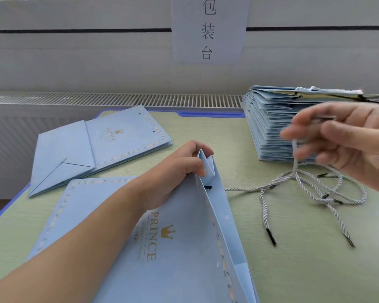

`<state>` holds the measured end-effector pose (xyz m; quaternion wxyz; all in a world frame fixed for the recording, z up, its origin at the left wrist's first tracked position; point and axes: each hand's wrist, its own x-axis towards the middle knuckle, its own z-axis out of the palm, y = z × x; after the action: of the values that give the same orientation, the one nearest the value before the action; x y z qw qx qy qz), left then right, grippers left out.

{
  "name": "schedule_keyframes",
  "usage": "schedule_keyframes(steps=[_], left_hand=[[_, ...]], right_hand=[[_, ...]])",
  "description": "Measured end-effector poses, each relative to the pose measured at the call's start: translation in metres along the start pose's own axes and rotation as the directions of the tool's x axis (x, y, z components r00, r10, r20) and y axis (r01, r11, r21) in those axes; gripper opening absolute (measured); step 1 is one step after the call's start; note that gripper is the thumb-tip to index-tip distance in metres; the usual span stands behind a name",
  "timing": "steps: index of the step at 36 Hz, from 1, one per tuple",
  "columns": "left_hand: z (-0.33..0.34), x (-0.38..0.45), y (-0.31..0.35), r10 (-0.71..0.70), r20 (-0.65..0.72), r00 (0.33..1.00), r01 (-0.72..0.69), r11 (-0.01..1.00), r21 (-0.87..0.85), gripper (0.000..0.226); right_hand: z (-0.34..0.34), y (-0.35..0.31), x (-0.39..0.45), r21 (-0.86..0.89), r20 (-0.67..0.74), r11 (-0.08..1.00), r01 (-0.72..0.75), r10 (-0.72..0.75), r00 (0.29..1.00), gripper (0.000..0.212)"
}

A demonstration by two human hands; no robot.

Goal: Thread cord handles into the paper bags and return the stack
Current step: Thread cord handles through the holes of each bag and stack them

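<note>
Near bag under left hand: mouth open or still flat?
Open at the top: left hand pinches the near bag by its gusset fold, spreading its panels.

On the desk [282, 270], one bag [173, 248] is placed at the near edge, and a flat bag [101, 147] behind it to the left. The stack of bags [269, 125] is placed at the far right, with loose cords [311, 189] in front of it.

Left hand [175, 171] pinches bag [173, 248]; right hand [346, 145] lifts cord [294, 154].
</note>
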<state>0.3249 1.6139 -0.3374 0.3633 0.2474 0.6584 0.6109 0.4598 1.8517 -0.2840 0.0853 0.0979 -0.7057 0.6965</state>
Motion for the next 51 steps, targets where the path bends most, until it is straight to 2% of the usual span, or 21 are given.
schedule_keyframes(steps=[1,2,4,7,13,17,19,24,28,32,38,45,51], left_hand=[[-0.001,0.000,0.000,-0.002,0.001,1.000,0.002,1.000,-0.004,0.047],[-0.001,0.000,0.000,-0.004,0.002,1.000,0.004,1.000,-0.012,0.046],[-0.003,0.000,-0.001,-0.009,0.005,1.000,0.009,0.999,-0.032,0.046],[-0.007,0.001,-0.001,-0.003,-0.009,1.000,0.003,0.997,-0.075,0.049],[-0.017,0.002,0.003,0.010,-0.105,0.994,-0.025,0.990,-0.136,0.047],[-0.016,0.002,0.002,0.027,-0.105,0.994,-0.042,0.988,-0.151,0.047],[-0.016,0.002,0.002,0.031,-0.105,0.994,-0.046,0.988,-0.148,0.046],[-0.016,0.003,0.001,0.036,-0.095,0.995,-0.051,0.986,-0.159,0.046],[-0.016,0.003,0.001,0.041,-0.089,0.995,-0.055,0.985,-0.161,0.045],[-0.017,0.002,0.001,0.045,-0.090,0.995,-0.060,0.983,-0.171,0.044],[-0.016,0.003,0.001,0.046,-0.117,0.992,-0.067,0.980,-0.187,0.044],[-0.014,0.004,0.002,0.040,-0.143,0.989,-0.066,0.981,-0.184,0.043],[-0.013,0.003,0.003,0.036,-0.148,0.988,-0.062,0.983,-0.173,0.043]], right_hand=[[0.014,-0.002,0.004,-0.093,0.022,0.994,-0.060,0.062,0.998,0.028],[0.024,-0.001,0.006,-0.197,0.124,0.976,-0.094,0.120,0.985,0.036],[0.039,0.010,0.006,-0.401,0.183,0.906,-0.136,0.225,0.957,0.045],[0.055,0.020,0.003,-0.618,0.223,0.782,-0.074,0.265,0.938,0.024],[0.073,0.022,-0.013,-0.730,0.292,0.683,-0.006,0.320,0.901,0.017],[0.082,0.032,-0.015,-0.767,0.297,0.641,0.026,0.319,0.900,0.030],[0.086,0.038,-0.016,-0.756,0.297,0.654,0.026,0.307,0.904,0.032],[0.098,0.043,-0.021,-0.629,0.273,0.775,-0.057,0.289,0.918,0.026],[0.103,0.045,-0.022,-0.514,0.221,0.852,-0.104,0.248,0.943,0.035],[0.105,0.048,-0.021,-0.487,0.156,0.863,-0.133,0.235,0.959,0.022],[0.111,0.046,-0.023,-0.381,0.118,0.912,-0.151,0.210,0.970,0.021],[0.118,0.045,-0.027,-0.291,0.194,0.916,-0.277,0.340,0.920,0.027],[0.117,0.050,-0.025,-0.227,0.103,0.928,-0.297,0.326,0.940,0.016]])
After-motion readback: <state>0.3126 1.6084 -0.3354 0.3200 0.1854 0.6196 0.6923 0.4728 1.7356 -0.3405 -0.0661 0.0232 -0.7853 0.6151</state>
